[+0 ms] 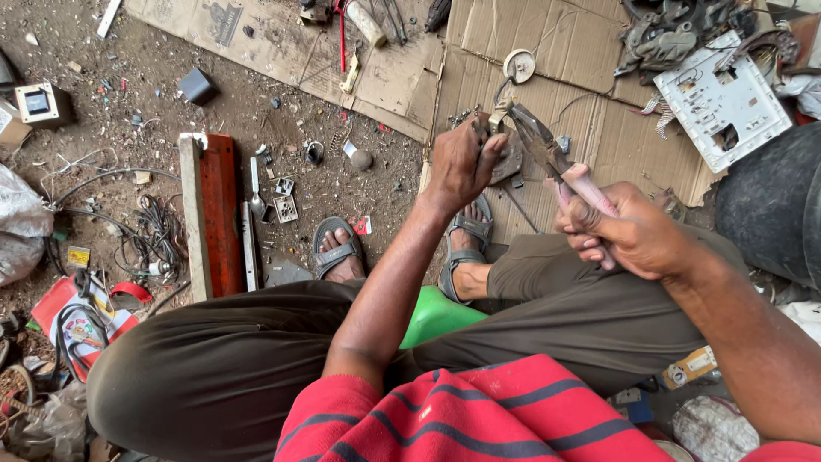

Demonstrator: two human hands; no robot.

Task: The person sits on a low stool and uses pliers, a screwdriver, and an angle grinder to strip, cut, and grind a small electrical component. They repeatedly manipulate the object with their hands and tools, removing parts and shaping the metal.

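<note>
Item: my left hand (462, 162) clenches a metal part (506, 161) steady over the cardboard's (599, 128) near edge while my right hand (629, 231) grips pliers (547, 154) biting it

Head camera looks steeply down (close) over lap and ground.

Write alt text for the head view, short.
Seen from above, a seated person's left hand grips a small metal part while the right hand works pink-handled pliers on it. Below lie flattened cardboard and bare dirt strewn with wires, a white plastic panel and small scrap; the feet wear grey sandals.
</note>
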